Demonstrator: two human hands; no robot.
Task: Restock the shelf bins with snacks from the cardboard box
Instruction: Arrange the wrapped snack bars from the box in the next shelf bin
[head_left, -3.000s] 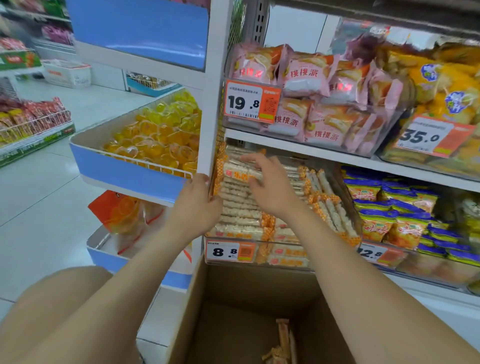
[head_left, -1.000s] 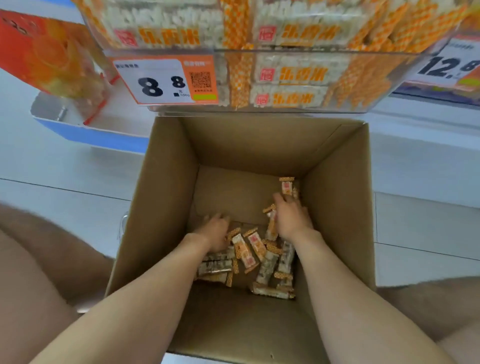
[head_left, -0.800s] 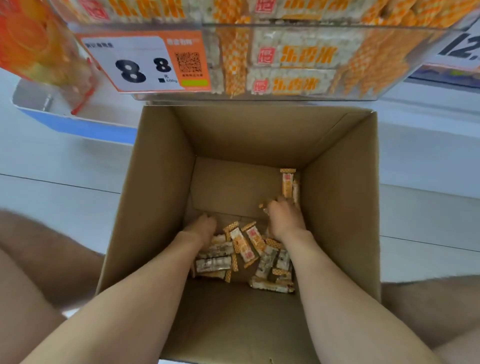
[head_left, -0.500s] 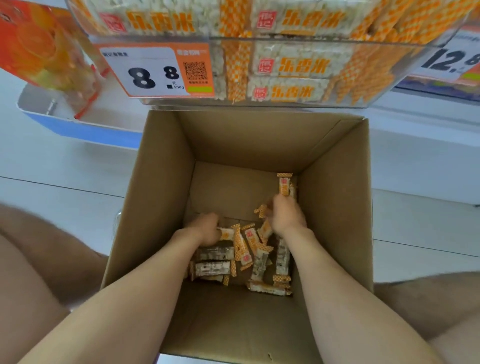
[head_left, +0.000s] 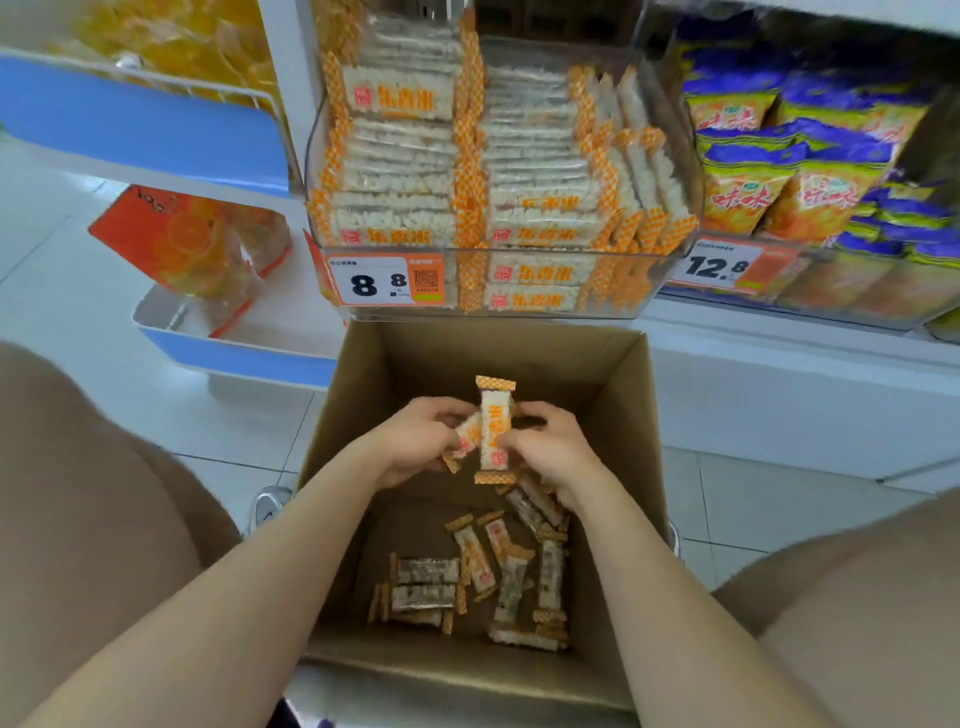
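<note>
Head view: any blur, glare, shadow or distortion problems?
Head view: snack bars gripped by left hand and right hand are readable, fingers slightly smeared. Head view: loose bars on the cardboard box floor sit in shadow, print dim. Head view: the clear bin front shows reflections, but the 8.8 price tag reads; wide-angle bend bows the edges, where the purple bags go soft.

floor (head_left: 779, 519): cardboard box (head_left: 615, 400) | shelf (head_left: 753, 338): clear bin (head_left: 644, 262) of rice bars (head_left: 400, 150)
</note>
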